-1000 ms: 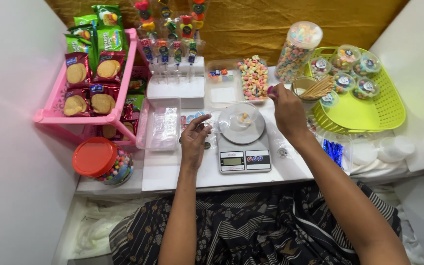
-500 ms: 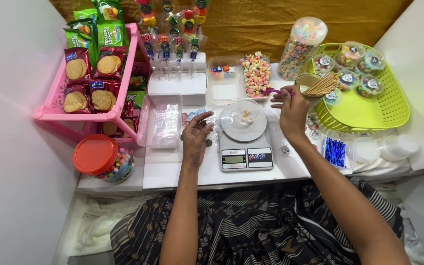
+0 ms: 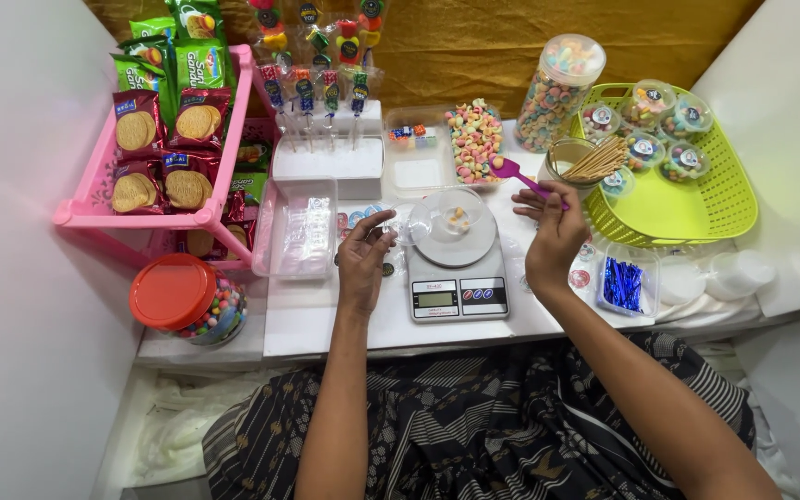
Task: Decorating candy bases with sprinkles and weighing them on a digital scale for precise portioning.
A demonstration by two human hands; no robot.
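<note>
On the white table [image 3: 326, 324], dead centre, sits a small square scale [image 3: 456, 285] with a round steel plate, and on that plate a clear plastic cup [image 3: 456, 215] holding a few pale candies. Right hand [image 3: 551, 233] is pinched around a purple plastic spoon [image 3: 516, 173], fingers closed on its thin handle, the bowl hanging just beside the open tray of pastel candy [image 3: 474, 141]. Left hand [image 3: 366, 255] rests by the scale's left edge, fingers loosely curled, thumb and forefinger close to the cup's clear hinged lid [image 3: 419, 222]; whether they actually grip it, I cannot tell. Left of that hand lies a clear rectangular box [image 3: 295, 229], glossy and shallow. Further left, a pink plastic rack [image 3: 155, 214] carries shiny biscuit packs, and below it stands a round jar [image 3: 187, 298] with a smooth red lid. Over on the right, a lime-green perforated basket [image 3: 696, 204] holds small lidded cups, with a tub of wooden sticks [image 3: 585, 162] touching its rim.
</note>
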